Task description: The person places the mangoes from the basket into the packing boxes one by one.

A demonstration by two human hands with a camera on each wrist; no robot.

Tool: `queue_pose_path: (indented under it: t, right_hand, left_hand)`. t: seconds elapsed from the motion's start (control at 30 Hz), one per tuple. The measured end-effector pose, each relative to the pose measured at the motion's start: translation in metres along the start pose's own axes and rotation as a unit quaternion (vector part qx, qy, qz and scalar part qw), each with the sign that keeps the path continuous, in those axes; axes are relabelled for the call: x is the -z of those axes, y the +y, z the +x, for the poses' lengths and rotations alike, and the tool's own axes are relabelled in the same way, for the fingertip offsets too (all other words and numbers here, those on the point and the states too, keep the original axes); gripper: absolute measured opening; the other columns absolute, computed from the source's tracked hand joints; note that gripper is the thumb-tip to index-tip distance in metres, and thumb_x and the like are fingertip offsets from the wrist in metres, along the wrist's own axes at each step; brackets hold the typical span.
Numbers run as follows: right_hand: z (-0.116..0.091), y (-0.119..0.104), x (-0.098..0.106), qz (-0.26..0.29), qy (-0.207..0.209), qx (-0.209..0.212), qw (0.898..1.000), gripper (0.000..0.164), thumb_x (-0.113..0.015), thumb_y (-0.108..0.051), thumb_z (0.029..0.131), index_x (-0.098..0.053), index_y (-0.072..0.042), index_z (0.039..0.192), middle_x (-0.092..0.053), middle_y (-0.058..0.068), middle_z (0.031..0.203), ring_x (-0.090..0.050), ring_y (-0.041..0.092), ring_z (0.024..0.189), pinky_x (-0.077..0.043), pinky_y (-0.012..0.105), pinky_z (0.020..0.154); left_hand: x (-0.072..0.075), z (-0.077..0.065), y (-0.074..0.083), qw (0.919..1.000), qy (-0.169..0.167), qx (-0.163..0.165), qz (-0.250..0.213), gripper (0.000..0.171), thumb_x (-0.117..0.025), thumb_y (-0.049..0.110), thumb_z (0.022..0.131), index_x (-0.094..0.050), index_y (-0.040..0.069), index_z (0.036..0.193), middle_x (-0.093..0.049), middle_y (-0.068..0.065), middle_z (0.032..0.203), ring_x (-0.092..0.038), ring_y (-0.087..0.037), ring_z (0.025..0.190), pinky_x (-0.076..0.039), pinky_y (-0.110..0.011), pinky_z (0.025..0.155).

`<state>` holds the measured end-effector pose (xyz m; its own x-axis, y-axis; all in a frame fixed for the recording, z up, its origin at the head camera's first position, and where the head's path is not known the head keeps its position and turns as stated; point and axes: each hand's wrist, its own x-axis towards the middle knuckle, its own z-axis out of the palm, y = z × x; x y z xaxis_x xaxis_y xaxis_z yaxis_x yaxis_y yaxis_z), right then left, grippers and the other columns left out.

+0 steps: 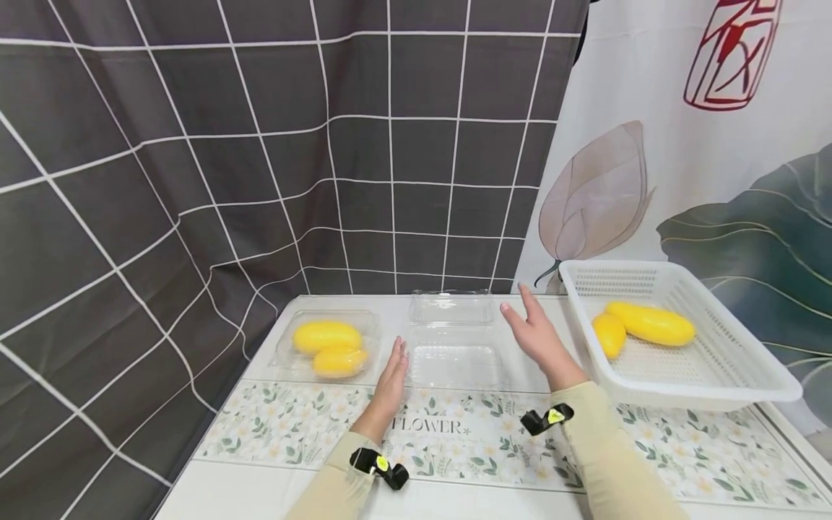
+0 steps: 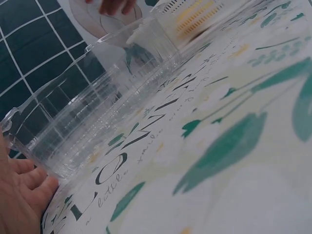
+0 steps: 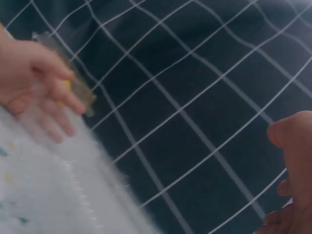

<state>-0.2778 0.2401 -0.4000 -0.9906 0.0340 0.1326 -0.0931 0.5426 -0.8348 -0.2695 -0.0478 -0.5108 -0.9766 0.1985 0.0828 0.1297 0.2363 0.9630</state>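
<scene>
Left hand [image 1: 390,379] open, fingers straight, grasping nothing, right at the left side of the open box [image 1: 455,367], contact can't be confirmed; box sits on the tabletop [image 1: 214,498] just right of that hand, lid [image 1: 451,310] folded open beyond it. Right hand [image 1: 539,341] open too, thumb spread from fingers, nothing in it, off to the box's right with the basket [image 1: 676,396] and its two yellow fruits [image 1: 653,323] further right. Filled box [image 1: 289,361], two more fruits inside, left of left hand.
</scene>
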Motion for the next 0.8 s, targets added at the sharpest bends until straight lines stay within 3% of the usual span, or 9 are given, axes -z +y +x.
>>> queue_pose_path:
  t: [0.13,0.33,0.5,0.7,0.8]
  right_hand:
    - [0.010,-0.022,0.032,-0.007,0.012,0.041,0.999,0.076,-0.043,-0.044,0.107,-0.003,-0.012,0.164,-0.005,0.020,0.168,-0.008,0.045,0.153,-0.012,0.063,0.123]
    - [0.027,-0.033,0.072,-0.017,0.021,0.048,0.998,0.077,-0.043,-0.048,0.106,0.000,-0.022,0.164,-0.001,0.020,0.168,-0.003,0.047,0.152,-0.008,0.070,0.119]
    - [0.041,-0.026,0.103,-0.042,0.019,0.054,0.997,0.075,-0.042,-0.049,0.106,0.000,-0.026,0.164,0.001,0.021,0.168,0.000,0.049,0.152,-0.006,0.073,0.117]
    - [0.055,-0.008,0.134,-0.116,0.055,0.037,0.991,0.085,-0.040,-0.063,0.101,0.012,-0.032,0.162,0.008,0.020,0.167,0.002,0.053,0.150,-0.006,0.078,0.113]
    - [0.058,0.005,0.145,-0.157,0.039,0.035,0.986,0.091,-0.041,-0.065,0.100,0.017,-0.029,0.160,0.014,0.021,0.166,0.005,0.053,0.150,-0.006,0.081,0.110]
  left_hand:
    - [0.002,0.001,-0.004,1.0000,0.006,0.004,0.001,0.060,-0.019,0.039,0.111,-0.003,0.015,0.164,-0.012,-0.006,0.169,-0.012,-0.031,0.155,-0.007,-0.053,0.125]
    - [0.002,0.002,-0.008,0.9999,0.011,0.009,0.005,0.060,-0.019,0.042,0.111,-0.008,0.017,0.164,-0.013,-0.005,0.169,-0.012,-0.031,0.155,-0.007,-0.053,0.126]
    - [0.002,0.001,-0.008,0.9999,0.011,0.009,0.003,0.060,-0.019,0.042,0.111,-0.009,0.017,0.164,-0.014,-0.007,0.169,-0.014,-0.031,0.155,-0.009,-0.051,0.126]
    - [0.003,0.001,-0.005,0.9999,0.009,0.008,0.007,0.061,-0.019,0.042,0.111,-0.009,0.016,0.164,-0.014,-0.007,0.169,-0.015,-0.031,0.155,-0.009,-0.052,0.126]
    - [0.003,0.001,-0.005,0.9999,0.009,0.003,0.009,0.061,-0.019,0.042,0.111,-0.010,0.015,0.164,-0.015,-0.008,0.169,-0.014,-0.032,0.155,-0.009,-0.052,0.126]
